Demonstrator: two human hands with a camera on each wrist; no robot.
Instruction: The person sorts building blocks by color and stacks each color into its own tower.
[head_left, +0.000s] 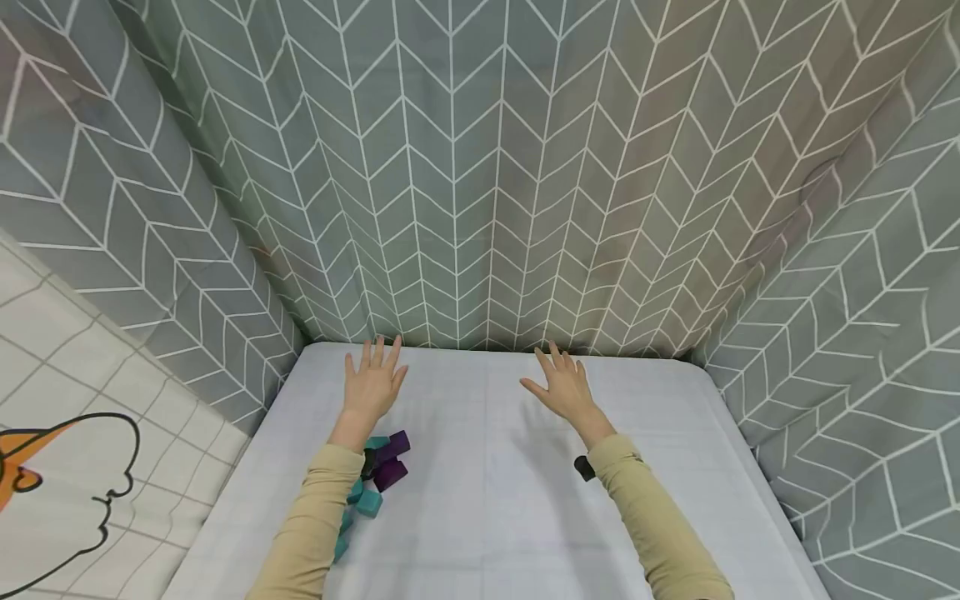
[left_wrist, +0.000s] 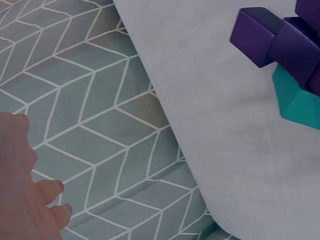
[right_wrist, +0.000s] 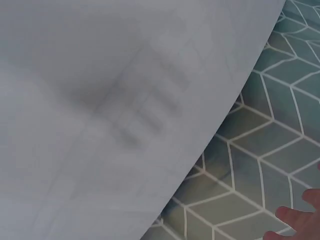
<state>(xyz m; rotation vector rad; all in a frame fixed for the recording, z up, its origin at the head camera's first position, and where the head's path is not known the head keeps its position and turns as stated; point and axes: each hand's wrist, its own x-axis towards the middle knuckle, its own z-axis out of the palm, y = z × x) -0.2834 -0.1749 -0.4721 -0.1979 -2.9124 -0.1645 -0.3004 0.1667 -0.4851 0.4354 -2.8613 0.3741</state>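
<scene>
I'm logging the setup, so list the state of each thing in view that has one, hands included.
Left hand: fingers extended and spread, holding nothing.
Right hand: fingers extended and spread, holding nothing.
Purple blocks: bunched together, not held.
Teal blocks: not held, some partly hidden by the left sleeve.
White tabletop: flat, blocks on its left part.
Patterned curtain: hanging in folds.
</scene>
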